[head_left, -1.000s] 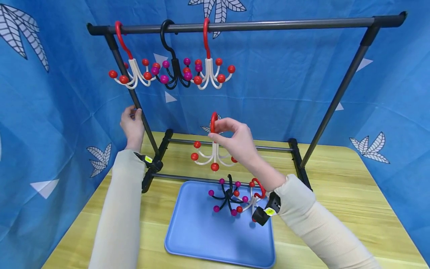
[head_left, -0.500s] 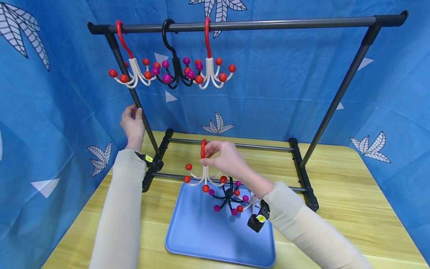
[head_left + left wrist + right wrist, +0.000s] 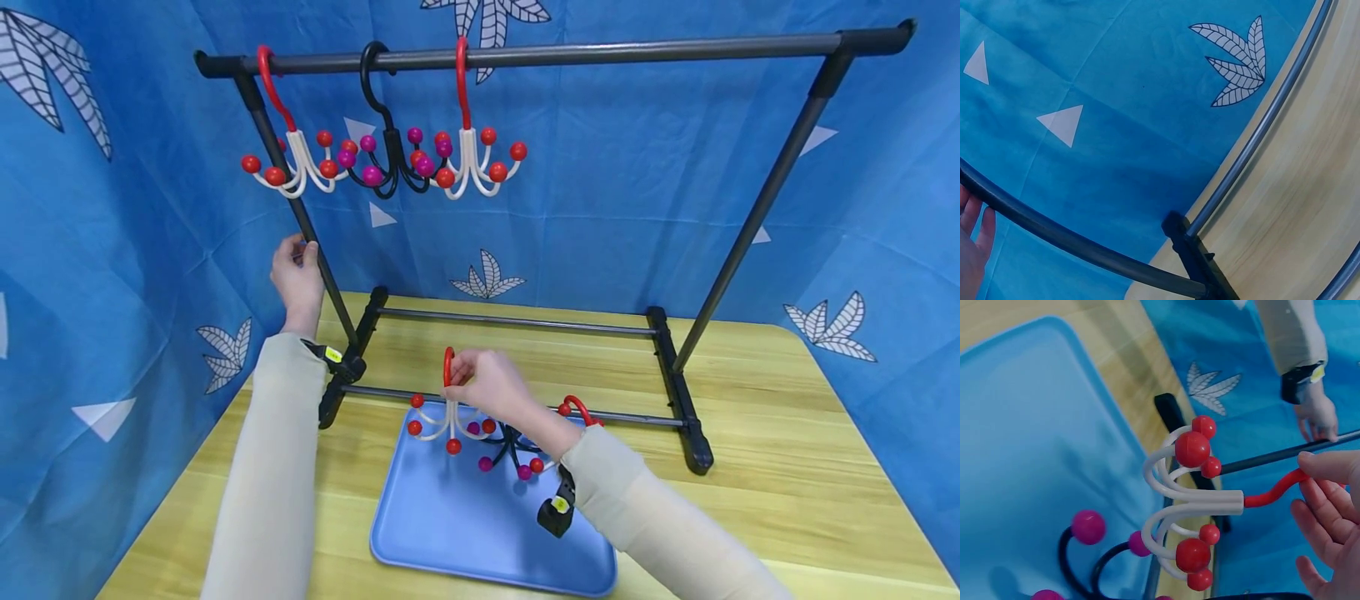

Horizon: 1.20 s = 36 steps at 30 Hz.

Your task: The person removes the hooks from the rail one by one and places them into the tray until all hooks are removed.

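Note:
My right hand [image 3: 491, 385] pinches the red hook of a white multi-claw hanger [image 3: 452, 417] with red ball tips. The hanger is upright above the blue tray's [image 3: 442, 533] back left part; in the right wrist view its claws [image 3: 1197, 503] point away from the fingers. On the tray, a black hanger [image 3: 512, 446] with magenta balls and another red-hooked white hanger [image 3: 579, 408] are partly hidden by my right hand and arm. My left hand [image 3: 297, 279] holds the left post [image 3: 324, 275] of the dark clothes rack, its fingertips partly hidden.
From the rack's top bar [image 3: 637, 54] hang a red-and-white hanger [image 3: 300, 158], a black one [image 3: 393, 154] and another red-and-white one [image 3: 468, 150]. The rack's right post [image 3: 750, 225] and lower rails [image 3: 517, 320] stand around the wooden table's [image 3: 787, 467] back area.
My right hand has lowered the red-and-white hanger from mid-air inside the rack, slightly left, down to above the tray. My left hand has stayed at the post.

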{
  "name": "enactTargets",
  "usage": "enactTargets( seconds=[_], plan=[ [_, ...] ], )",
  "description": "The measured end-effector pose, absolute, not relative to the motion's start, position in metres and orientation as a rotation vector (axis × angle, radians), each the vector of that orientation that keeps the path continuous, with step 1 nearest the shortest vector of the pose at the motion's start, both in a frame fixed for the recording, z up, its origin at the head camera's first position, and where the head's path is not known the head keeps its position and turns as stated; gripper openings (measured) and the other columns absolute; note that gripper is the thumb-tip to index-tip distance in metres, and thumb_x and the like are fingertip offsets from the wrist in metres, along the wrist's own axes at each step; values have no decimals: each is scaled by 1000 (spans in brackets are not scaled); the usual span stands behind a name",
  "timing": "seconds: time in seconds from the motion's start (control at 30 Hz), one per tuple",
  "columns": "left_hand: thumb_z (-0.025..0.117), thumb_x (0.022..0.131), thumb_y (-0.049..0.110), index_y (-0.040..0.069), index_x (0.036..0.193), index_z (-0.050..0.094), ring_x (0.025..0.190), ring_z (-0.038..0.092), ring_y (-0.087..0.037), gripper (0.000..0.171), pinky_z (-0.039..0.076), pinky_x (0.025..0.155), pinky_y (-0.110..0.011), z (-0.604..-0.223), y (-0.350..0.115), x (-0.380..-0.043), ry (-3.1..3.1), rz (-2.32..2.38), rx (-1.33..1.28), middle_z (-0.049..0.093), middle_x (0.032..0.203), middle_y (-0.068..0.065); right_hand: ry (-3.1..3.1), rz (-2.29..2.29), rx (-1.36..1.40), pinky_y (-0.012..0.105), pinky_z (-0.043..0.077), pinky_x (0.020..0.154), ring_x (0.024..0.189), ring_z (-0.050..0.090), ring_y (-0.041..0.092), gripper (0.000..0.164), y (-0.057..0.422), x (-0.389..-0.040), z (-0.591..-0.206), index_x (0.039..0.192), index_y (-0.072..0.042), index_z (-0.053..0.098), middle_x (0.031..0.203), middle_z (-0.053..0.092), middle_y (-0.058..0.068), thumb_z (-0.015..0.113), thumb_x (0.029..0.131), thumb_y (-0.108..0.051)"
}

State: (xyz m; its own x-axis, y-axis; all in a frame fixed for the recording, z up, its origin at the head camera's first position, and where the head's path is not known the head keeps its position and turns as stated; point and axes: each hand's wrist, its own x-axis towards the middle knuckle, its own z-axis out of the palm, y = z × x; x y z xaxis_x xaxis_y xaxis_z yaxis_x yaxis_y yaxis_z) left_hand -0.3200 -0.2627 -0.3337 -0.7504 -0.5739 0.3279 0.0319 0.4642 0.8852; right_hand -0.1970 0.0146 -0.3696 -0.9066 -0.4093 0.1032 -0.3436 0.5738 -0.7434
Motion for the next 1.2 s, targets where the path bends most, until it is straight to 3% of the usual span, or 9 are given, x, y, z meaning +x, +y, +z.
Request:
enactTargets(
  seconds=[0.47, 0.63, 0.77, 0.93, 1.2],
  plan=[
    [45, 95, 27, 8, 124, 52, 108, 49, -22, 35, 41, 92, -31, -337, -263, -321, -2090, -1293, 444, 52, 121, -11, 2905, -924, -798, 18, 41, 59, 63, 55, 4, 18, 14, -191, -386, 68, -19, 60, 69, 64, -10, 76, 72, -26],
    [45, 95, 28, 9, 124, 52, 108, 48, -22, 35, 40, 92, -31, -337, -263, -322, -2087, -1293, 446, 52, 120, -11, 2912, -816, -801, 28, 44, 77, 65, 59, 4, 18, 13, -190, -387, 69, -21, 61, 69, 67, -11, 77, 71, -29],
    [46, 95, 27, 8, 124, 52, 109, 48, -22, 35, 40, 93, -30, -338, -263, -322, -2085, -1285, 438, 52, 120, -11, 2912, -711, -807, 39, 40, 90, 64, 57, 5, 20, 12, -188, -386, 68, -22, 59, 64, 64, -13, 77, 71, -32],
    [47, 95, 26, 7, 124, 52, 109, 49, -22, 34, 40, 94, -30, -337, -263, -321, -2075, -1282, 429, 52, 120, -11, 2911, -596, -875, 43, 38, 94, 59, 52, 5, 21, 12, -185, -385, 68, -22, 59, 58, 57, -14, 77, 71, -32],
    [48, 94, 26, 9, 125, 52, 109, 50, -22, 35, 41, 92, -30, -336, -261, -318, -2057, -1303, 414, 53, 120, -12, 2908, -503, -939, 43, 38, 93, 62, 54, 5, 19, 16, -182, -384, 76, -20, 63, 67, 62, -12, 77, 71, -32]
  ],
)
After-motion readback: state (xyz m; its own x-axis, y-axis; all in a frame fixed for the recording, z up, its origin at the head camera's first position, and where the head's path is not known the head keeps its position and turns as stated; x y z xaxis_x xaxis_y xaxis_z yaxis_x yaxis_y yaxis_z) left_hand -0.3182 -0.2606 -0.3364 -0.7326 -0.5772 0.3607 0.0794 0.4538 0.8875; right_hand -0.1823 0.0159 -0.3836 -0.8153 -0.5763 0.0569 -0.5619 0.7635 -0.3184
